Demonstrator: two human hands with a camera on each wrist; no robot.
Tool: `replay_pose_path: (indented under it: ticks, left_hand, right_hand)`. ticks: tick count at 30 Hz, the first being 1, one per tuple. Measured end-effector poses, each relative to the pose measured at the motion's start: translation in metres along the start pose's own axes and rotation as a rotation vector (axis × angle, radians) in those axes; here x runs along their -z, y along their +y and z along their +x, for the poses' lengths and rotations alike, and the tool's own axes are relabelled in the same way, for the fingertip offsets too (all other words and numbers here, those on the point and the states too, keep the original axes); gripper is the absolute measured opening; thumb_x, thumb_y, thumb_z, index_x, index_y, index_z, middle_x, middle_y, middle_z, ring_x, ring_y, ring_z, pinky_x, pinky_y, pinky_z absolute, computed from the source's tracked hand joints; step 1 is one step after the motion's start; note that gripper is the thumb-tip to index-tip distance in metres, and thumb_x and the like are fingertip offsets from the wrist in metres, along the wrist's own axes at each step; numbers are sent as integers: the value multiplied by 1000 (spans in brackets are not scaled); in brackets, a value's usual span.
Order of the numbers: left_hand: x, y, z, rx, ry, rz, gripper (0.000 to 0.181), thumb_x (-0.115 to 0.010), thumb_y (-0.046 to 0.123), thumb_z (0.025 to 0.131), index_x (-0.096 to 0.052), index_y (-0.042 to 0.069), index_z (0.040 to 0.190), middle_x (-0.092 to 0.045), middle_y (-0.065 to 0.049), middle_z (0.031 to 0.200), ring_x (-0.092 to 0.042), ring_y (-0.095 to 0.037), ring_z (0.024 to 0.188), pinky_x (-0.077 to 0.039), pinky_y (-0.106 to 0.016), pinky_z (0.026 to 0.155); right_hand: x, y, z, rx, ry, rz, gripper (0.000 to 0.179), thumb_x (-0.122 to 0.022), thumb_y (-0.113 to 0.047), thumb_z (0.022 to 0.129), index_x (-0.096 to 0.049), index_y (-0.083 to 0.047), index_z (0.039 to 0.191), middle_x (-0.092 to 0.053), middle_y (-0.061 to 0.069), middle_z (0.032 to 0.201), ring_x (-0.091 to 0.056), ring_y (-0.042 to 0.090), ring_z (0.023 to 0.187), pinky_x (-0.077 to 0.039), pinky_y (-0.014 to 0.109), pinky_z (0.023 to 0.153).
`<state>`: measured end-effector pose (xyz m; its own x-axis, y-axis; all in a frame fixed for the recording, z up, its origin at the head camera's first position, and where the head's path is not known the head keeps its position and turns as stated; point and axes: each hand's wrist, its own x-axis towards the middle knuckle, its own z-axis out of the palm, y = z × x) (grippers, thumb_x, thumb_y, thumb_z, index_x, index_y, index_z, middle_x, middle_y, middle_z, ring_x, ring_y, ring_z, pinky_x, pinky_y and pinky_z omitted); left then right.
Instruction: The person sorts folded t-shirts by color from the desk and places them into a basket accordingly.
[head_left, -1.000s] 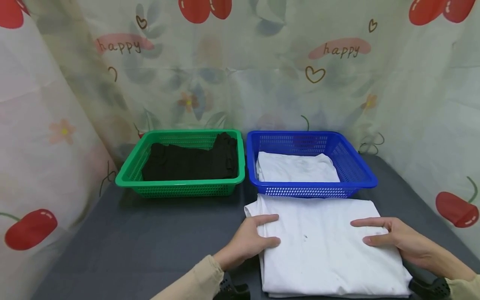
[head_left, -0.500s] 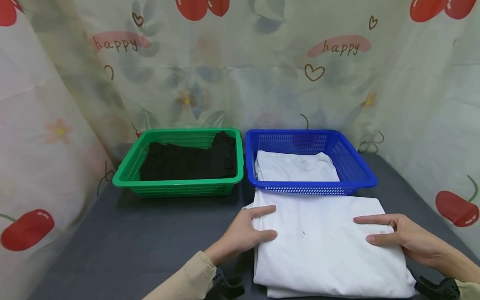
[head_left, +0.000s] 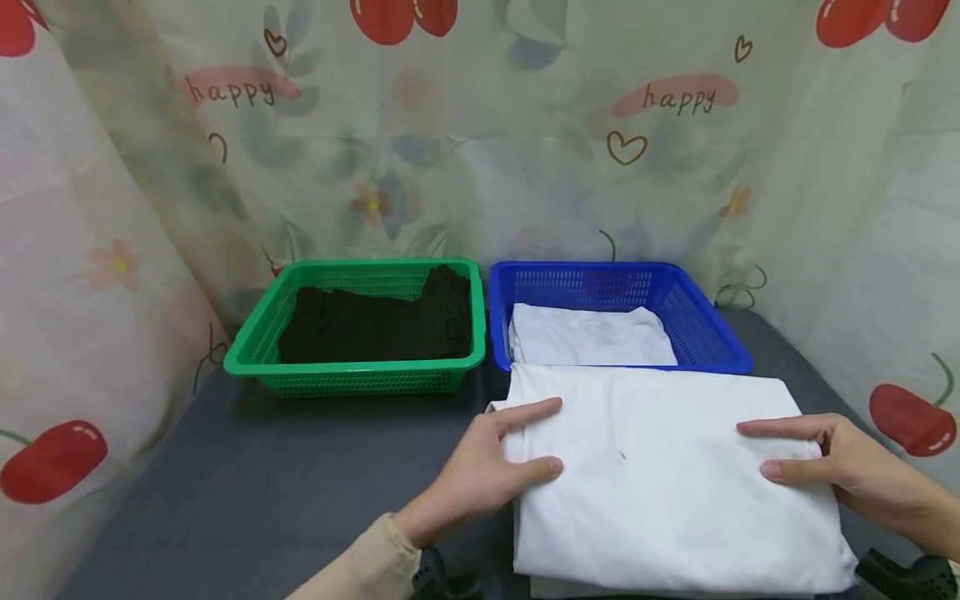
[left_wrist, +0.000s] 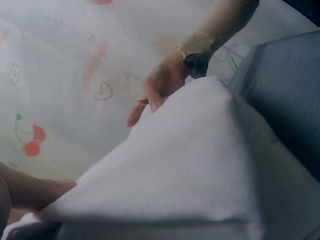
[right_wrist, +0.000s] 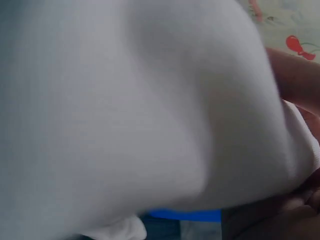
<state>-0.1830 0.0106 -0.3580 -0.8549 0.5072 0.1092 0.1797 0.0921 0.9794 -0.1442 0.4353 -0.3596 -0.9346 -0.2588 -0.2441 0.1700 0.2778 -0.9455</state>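
A folded white cloth garment (head_left: pixel 660 492) with a small dark mark spans the space between both hands in the head view. My left hand (head_left: pixel 483 467) grips its left side and my right hand (head_left: pixel 847 467) its right side, thumb and index finger on top, the other fingers mostly hidden. Its far edge overlaps the front of the blue basket (head_left: pixel 708 325), which holds another folded white cloth (head_left: pixel 592 336). More white fabric (head_left: pixel 667 588) shows below the near edge. In the left wrist view the white garment (left_wrist: pixel 185 155) slopes up between the hands; it fills most of the right wrist view.
A green basket (head_left: pixel 360 367) stands left of the blue one, with black folded clothing (head_left: pixel 367 327) inside. Both rest on a dark grey table (head_left: pixel 300 483). A printed curtain (head_left: pixel 480 183) surrounds the table at the back and sides.
Both hands have lifted the white garment, and its far edge has come up over the blue basket's front rim. The right hand has shifted a little to the right.
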Motion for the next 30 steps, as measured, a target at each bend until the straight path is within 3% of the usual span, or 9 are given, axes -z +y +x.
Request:
replay_pose_path:
  ticks: [6,13,16,21,30]
  left_hand:
    - [10,6,-1,-90,-26,-59,59,-80,15,85,-59,30,138,-55,5,137,-56,-13,117,-49,-32,92]
    - [25,8,8,-179,-32,-27,62,-79,16,86,-55,30,141,-52,5,140,-55,-15,118,-50,-34,91]
    - [31,7,17,-209,-40,20,64,-79,16,86,-53,27,144,-50,7,143,-52,-14,122,-49,-34,93]
    - [44,9,36,-232,-43,109,67,-78,15,87,-49,21,147,-45,7,147,-45,-11,130,-45,-34,98]
    - [65,21,81,-240,-37,173,67,-78,22,87,-48,24,147,-44,10,147,-42,-7,131,-42,-31,101]
  right_hand:
    - [0,-18,-3,58,139,-112,41,-62,-4,96,-61,-10,136,-44,4,136,-62,15,106,-56,49,78]
    - [1,-35,4,117,175,-201,43,-63,-5,96,-58,-10,139,-41,-5,134,-57,4,108,-56,41,78]
    - [-1,-43,8,140,155,-182,47,-63,-4,96,-54,-9,142,-45,-8,136,-58,6,111,-56,43,79]
    - [0,-59,19,186,98,-117,51,-60,0,97,-50,-8,145,-50,-7,136,-63,20,110,-55,49,77]
    - [25,-84,53,231,95,-98,52,-59,5,96,-50,-8,145,-43,0,145,-57,15,117,-56,37,80]
